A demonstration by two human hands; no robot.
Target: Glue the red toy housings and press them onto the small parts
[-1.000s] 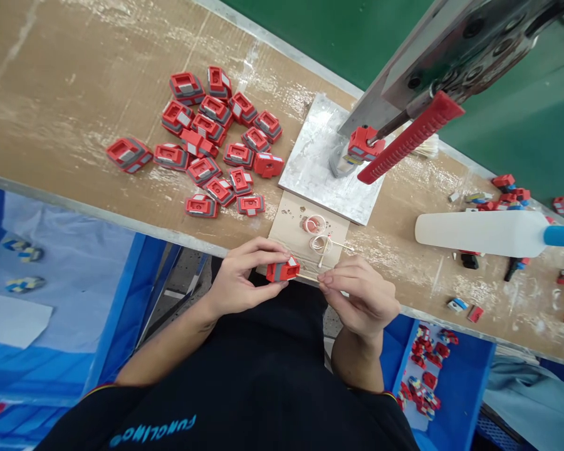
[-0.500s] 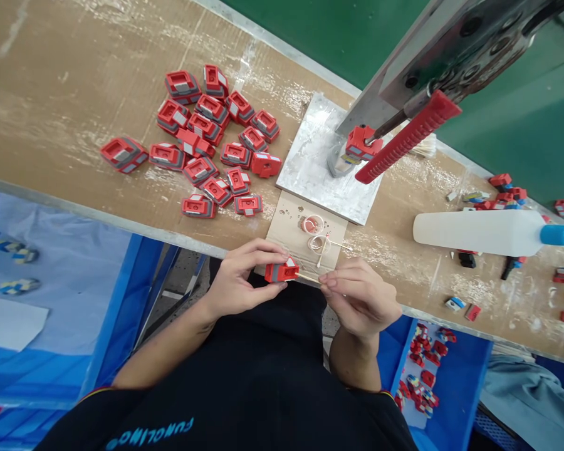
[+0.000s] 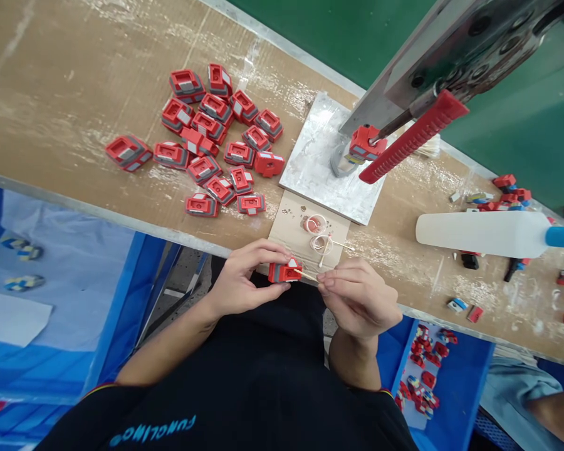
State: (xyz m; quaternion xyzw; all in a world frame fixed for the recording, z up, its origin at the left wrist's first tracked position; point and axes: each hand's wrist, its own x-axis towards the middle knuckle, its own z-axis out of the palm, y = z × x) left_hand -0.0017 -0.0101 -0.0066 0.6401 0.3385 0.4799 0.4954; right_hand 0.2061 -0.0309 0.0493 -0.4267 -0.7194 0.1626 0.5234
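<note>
My left hand (image 3: pixel 242 280) pinches a small red toy part (image 3: pixel 284 272) with grey and white patches, just in front of the bench edge. My right hand (image 3: pixel 357 295) grips a thin wooden stick (image 3: pixel 309 275), whose tip touches the right side of the part. Both hands hover above my black shirt. A small cardboard pad (image 3: pixel 296 228) beyond them carries whitish glue rings (image 3: pixel 318 234).
Several red toy parts (image 3: pixel 214 144) lie piled on the brown bench (image 3: pixel 66 94). A press with a red handle (image 3: pixel 411 139) stands on a metal plate (image 3: pixel 314 163), a red part under it. A white bottle (image 3: pixel 484 234) lies at right. Blue bins sit below the bench.
The hands have barely moved. The stick's tip has stayed at the red part's right side, and the view has shifted slightly.
</note>
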